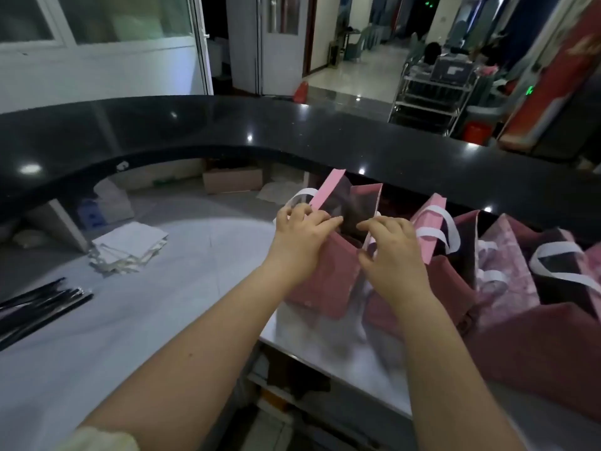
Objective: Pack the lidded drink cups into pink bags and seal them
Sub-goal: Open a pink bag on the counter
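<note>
The left grip [302, 237] and right grip [395, 255] each pinch an opposite rim of the pink bag [328, 281] standing on the worktop [312, 336], so the person should bring both rims together evenly before sealing.

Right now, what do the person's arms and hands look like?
The left hand and right hand are bare: no gloves, rings or watch visible. Both forearms are uncovered; a pale yellowish sleeve edge shows high on the left arm.
</note>
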Available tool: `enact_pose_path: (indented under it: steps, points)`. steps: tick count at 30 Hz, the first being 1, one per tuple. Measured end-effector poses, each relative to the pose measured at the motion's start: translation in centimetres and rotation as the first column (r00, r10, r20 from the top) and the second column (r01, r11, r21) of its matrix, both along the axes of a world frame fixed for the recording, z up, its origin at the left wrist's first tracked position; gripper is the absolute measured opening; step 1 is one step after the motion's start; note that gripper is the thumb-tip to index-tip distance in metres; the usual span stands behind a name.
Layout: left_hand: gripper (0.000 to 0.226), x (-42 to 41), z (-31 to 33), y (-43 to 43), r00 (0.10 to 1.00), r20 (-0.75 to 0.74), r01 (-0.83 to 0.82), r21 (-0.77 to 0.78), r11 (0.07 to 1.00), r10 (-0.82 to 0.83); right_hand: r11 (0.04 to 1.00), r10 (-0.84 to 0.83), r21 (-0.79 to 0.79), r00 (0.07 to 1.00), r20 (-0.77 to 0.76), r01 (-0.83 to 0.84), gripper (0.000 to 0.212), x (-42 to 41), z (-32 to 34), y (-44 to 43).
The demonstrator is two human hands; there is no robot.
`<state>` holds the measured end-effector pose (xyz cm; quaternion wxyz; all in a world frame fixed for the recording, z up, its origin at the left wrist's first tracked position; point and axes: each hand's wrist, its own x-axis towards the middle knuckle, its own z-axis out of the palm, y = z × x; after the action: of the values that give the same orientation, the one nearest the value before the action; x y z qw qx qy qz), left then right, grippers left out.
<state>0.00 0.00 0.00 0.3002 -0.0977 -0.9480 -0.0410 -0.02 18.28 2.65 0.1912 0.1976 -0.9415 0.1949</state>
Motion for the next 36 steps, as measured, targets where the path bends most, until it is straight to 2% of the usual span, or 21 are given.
enact_pose_path:
  steps: [2, 4, 8, 15, 18, 20, 22, 25, 30, 33, 36]
  points:
    - [0.06, -0.2, 0.1, 0.4, 1.0, 0.006, -0.029, -0.017, 0.999, 0.029, 1.0, 0.009, -0.007, 1.0, -0.023, -0.009, 0.037, -0.2, -0.1, 0.5]
    - [0.049, -0.3, -0.1, 0.5, 0.999, 0.018, -0.05, -0.006, 0.999, 0.051, 1.0, 0.015, -0.02, 1.0, 0.0, -0.015, 0.034, -0.1, -0.7, 0.6]
    - [0.034, -0.3, 0.0, -0.5, 0.995, -0.075, -0.061, 0.023, 0.998, 0.062, 0.996, 0.057, -0.074, 0.997, 0.055, -0.053, 0.032, -0.1, -1.4, -0.1]
    - [0.015, 0.2, 2.0, -6.5, 0.971, -0.049, -0.232, 0.07, 0.97, 0.236, 0.988, 0.145, -0.066, 0.986, 0.083, -0.14, 0.053, -0.2, -1.5, -0.8]
    - [0.014, 0.9, 2.3, -8.1, 0.947, -0.04, -0.311, 0.142, 0.94, 0.32, 0.986, 0.162, -0.043, 0.981, 0.11, -0.158, 0.056, -0.4, -1.6, -1.0]
    - [0.017, 1.5, 1.7, -8.4, 0.945, 0.001, -0.318, 0.248, 0.915, 0.328, 0.983, 0.182, -0.054, 0.978, 0.106, -0.177, 0.056, -0.6, -1.6, -0.8]
    - [0.023, 2.1, 0.8, -8.0, 0.959, 0.06, -0.279, 0.395, 0.875, 0.278, 0.982, 0.185, -0.045, 0.978, 0.093, -0.182, 0.057, -0.9, -1.7, -0.5]
    - [0.029, 3.4, -0.5, -6.3, 0.967, 0.136, -0.253, 0.618, 0.744, 0.216, 0.987, 0.16, 0.012, 0.98, 0.116, -0.162, 0.06, -1.9, -1.6, -0.2]
    - [0.041, 4.2, -1.9, -4.8, 0.97, 0.166, -0.241, 0.725, 0.645, 0.176, 0.991, 0.115, 0.037, 0.973, 0.203, -0.125, 0.066, -3.9, -1.2, -0.1]
    - [0.037, 3.6, -1.5, -4.6, 0.962, 0.166, -0.26, 0.796, 0.547, 0.215, 0.997, 0.069, -0.05, 0.944, 0.322, -0.056, 0.073, -5.4, -1.4, -0.3]
    - [0.036, 3.2, -1.1, -4.5, 0.946, 0.197, -0.298, 0.844, 0.446, 0.259, 0.969, 0.069, -0.243, 0.901, 0.428, 0.041, 0.08, -6.8, -1.7, -0.8]
